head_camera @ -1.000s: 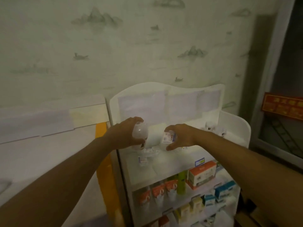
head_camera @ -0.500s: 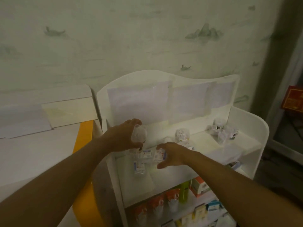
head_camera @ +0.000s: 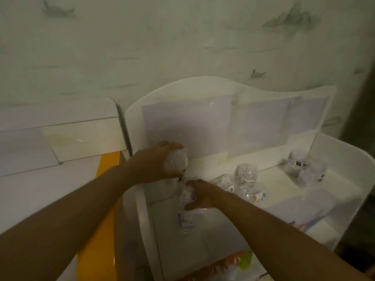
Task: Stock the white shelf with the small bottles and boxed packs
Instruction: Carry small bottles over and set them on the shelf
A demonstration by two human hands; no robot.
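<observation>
We're stocking the top tier of the white shelf (head_camera: 343, 157), and we judge it partway done. A cluster of small bottles (head_camera: 246, 179) is already sitting mid-shelf, another group (head_camera: 304, 167) is sitting in the far right corner, and one bottle (head_camera: 185, 220) is lying near the front left.

Our left hand (head_camera: 154, 163) is wrapping around a clear bottle (head_camera: 176, 161), holding it above the shelf's far left corner, tilted. Our right hand (head_camera: 200, 196) is curling around another small bottle (head_camera: 187, 194), low over the shelf and just below the left hand; whether it's touching down, we can't tell.

Both held bottles are waiting to be set down. Boxed packs aren't showing on this tier; lower tiers are mostly hidden.
</observation>
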